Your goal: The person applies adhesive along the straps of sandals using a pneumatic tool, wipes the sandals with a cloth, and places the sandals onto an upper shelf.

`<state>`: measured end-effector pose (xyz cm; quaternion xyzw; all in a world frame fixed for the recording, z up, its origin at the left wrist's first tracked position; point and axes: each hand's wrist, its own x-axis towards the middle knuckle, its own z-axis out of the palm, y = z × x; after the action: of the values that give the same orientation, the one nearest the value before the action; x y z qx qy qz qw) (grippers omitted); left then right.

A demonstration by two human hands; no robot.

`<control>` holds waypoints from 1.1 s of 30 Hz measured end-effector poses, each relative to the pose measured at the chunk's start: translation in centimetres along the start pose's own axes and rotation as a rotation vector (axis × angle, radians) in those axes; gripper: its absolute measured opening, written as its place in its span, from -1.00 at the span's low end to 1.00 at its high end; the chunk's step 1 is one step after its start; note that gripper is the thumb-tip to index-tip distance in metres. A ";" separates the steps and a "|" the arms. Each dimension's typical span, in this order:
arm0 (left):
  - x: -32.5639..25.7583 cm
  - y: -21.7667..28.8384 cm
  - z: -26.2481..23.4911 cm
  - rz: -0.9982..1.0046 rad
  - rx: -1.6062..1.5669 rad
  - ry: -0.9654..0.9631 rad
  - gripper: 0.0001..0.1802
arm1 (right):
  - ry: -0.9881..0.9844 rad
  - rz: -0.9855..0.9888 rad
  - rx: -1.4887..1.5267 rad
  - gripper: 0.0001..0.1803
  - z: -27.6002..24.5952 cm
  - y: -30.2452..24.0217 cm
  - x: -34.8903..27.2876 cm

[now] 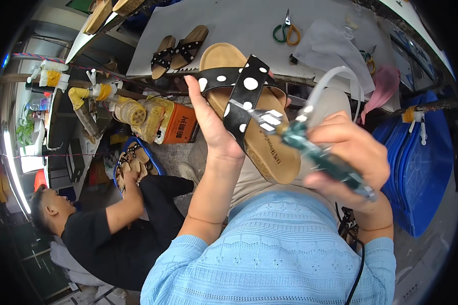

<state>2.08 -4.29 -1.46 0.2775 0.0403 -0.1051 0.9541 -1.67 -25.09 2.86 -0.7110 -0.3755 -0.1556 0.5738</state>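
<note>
In front of my body, my left hand (215,129) holds a sandal (277,160) with a tan cork footbed and crossed black straps with white dots. My left palm and thumb lie along its left side; the other fingers are mostly hidden behind it. My right hand (353,145), blurred by motion, is wrapped round a dark green hand tool (318,152) with a pointed metal tip and a clear looped tube. The metal tip (264,119) overlaps the crossed straps in view; I cannot tell whether it touches them.
On the grey-topped table (239,25) lie a pair of dotted sandals (191,46), scissors (287,33) and a white cloth (325,48). Stacked blue tubs (417,173) stand at right. At left, a person (112,223) reaches into a blue-rimmed basket (148,152) of sandals, near a yellow-orange container (178,123).
</note>
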 end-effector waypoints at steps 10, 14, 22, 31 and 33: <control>-0.4 -1.1 0.1 0.067 0.013 0.133 -0.10 | -0.001 -0.219 -0.226 -0.56 3.0 1.5 0.8; -0.7 -0.9 0.3 0.082 -0.067 0.064 -0.10 | -0.002 -0.217 -0.253 -0.58 3.2 1.6 1.0; -1.3 -2.2 0.1 0.094 -0.207 0.027 -0.13 | 0.052 -0.265 -0.305 -0.61 4.4 2.2 0.8; -1.0 -2.0 1.1 0.086 -0.018 0.257 -0.14 | -0.044 -0.216 -0.280 -0.62 3.8 1.8 0.5; -0.6 -2.2 0.5 0.073 -0.015 0.165 -0.14 | -0.039 -0.224 -0.293 -0.62 3.7 2.1 0.4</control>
<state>0.99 -6.24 -2.05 0.2793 0.1093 -0.0468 0.9528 -0.67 -21.66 0.55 -0.7435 -0.4369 -0.2577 0.4358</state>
